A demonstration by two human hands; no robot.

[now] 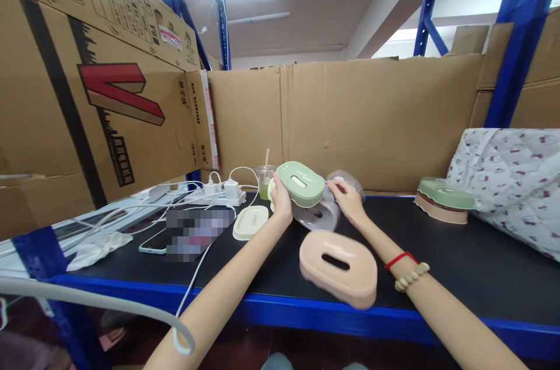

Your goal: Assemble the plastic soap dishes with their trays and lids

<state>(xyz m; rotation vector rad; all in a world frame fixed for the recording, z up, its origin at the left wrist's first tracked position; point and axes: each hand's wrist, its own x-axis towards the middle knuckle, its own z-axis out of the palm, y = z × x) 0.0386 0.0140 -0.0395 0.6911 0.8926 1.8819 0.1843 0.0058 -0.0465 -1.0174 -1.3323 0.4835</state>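
Note:
My left hand point(282, 199) grips a light green oval plastic lid point(301, 182) with a slot in its top, raised above the table and tilted. Just right of the lid, my right hand point(347, 198) has its fingers pinched together; whatever they hold, if anything, is too small to make out. Below the green lid lies a translucent grey slotted cover point(317, 215), partly hidden. Behind my right hand sits a clear plastic piece point(350, 180). A pink slotted lid point(339, 268) lies near the front edge between my forearms. Left of my left hand rests a cream oval tray point(251, 222).
Green point(446, 192) and pink point(440, 209) lids are stacked at the right beside a patterned white cloth point(507, 183). A drink cup point(263, 180) with a straw stands behind. Left are a phone point(155, 240), a power strip point(231, 198) and cables. Cardboard point(350, 119) walls the back.

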